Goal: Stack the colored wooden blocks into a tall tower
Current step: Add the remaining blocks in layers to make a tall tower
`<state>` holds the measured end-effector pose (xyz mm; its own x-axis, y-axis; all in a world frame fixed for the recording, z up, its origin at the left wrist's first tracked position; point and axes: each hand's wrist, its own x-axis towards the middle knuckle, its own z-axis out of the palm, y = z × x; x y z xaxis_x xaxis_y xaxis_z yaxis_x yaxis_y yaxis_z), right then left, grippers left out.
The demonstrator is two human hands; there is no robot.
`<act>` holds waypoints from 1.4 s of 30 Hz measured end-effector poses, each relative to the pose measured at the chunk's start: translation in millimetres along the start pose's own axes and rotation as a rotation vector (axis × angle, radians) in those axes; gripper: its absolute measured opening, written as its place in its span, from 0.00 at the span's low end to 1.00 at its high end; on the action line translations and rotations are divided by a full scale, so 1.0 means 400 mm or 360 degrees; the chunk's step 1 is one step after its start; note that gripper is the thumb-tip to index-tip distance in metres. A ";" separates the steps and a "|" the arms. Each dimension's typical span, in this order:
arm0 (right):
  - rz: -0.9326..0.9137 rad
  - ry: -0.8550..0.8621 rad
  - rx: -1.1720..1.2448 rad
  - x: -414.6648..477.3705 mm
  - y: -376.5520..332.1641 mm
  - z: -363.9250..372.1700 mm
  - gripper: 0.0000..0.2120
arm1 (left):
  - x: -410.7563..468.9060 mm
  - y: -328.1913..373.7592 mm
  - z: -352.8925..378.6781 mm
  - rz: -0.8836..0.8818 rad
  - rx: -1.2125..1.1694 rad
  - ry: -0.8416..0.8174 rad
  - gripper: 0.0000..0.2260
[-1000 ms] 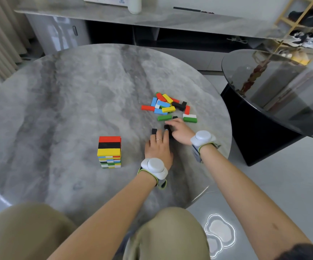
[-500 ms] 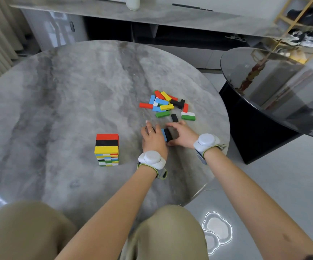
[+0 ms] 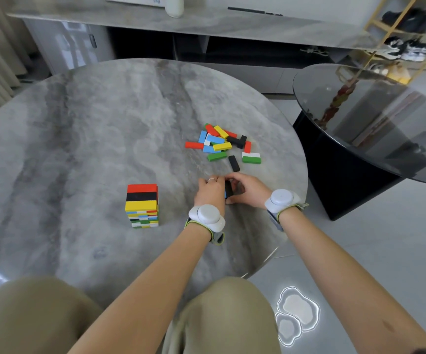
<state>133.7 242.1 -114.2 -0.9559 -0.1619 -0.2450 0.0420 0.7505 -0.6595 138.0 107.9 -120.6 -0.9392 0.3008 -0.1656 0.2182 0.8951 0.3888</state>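
Blocks, coloured wooden, in three lots on one round grey table (image 3: 84, 139).
Lot one: tower (image 3: 142, 205), several layers. Top layer is red, black and yellow, long axes running left to right. It stands toward the person's side.
Lot two: loose heap (image 3: 219, 145), farther off and well apart from the tower.
Hands: left hand (image 3: 209, 192) and right hand (image 3: 249, 191), both curled round lot three.
Lot three: bundle (image 3: 228, 189), black with a blue edge showing, long axis pointing away from the person.
Stray: lone black block (image 3: 233, 163), just beyond the hands.
Bearing: the tower lies left of the grip, with the left hand nearer. The bundle probably already lies crosswise to the top layer.
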 end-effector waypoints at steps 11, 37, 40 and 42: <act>-0.0068 0.0191 0.0006 -0.088 -0.087 -0.063 0.27 | -0.043 0.034 -0.127 0.0217 0.0142 0.0023 0.20; -0.0313 0.0060 -0.0047 -0.059 -0.428 0.158 0.24 | -0.247 -0.352 -0.363 0.0157 -0.0271 0.0084 0.29; -0.0311 0.0054 -0.0136 -0.051 -0.430 0.162 0.24 | -0.238 -0.359 -0.360 0.0147 -0.0232 0.0062 0.29; -0.0311 0.0056 -0.0156 -0.051 -0.430 0.161 0.24 | -0.238 -0.360 -0.360 0.0150 -0.0243 0.0057 0.29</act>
<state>164.8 75.2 -41.5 -0.9528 -0.2889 -0.0930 -0.1718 0.7660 -0.6195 157.8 -97.1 -30.3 -0.9260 0.3666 -0.0905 0.2655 0.8025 0.5343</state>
